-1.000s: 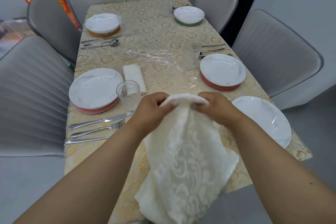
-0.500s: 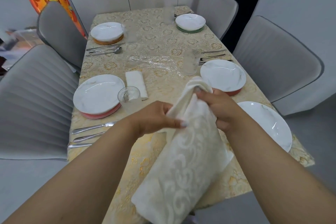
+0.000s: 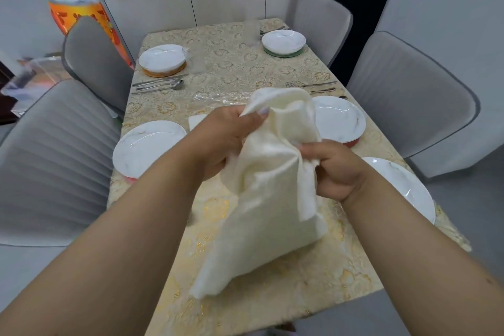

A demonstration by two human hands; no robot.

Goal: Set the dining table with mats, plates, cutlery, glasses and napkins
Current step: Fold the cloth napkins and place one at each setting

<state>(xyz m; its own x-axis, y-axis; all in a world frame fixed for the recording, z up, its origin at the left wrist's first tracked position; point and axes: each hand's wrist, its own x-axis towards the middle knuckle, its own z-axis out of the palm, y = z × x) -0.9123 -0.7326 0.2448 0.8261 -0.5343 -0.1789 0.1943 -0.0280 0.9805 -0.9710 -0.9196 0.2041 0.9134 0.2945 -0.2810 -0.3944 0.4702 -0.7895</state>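
Both hands hold a cream cloth napkin (image 3: pixel 261 199) above the worktop (image 3: pixel 272 294). Left hand (image 3: pixel 229 142) fingers pinch its top edge; right hand (image 3: pixel 335 169) fingers curl around its bunched middle.

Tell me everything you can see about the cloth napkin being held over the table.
The napkin is cream-white woven cloth with a faint raised pattern, loosely gathered and creased. It is held above the tablecloth, upper part bunched, lower part draping to a corner near the table's front. The left hand grips its upper left edge; the right hand pinches a fold at mid-right.
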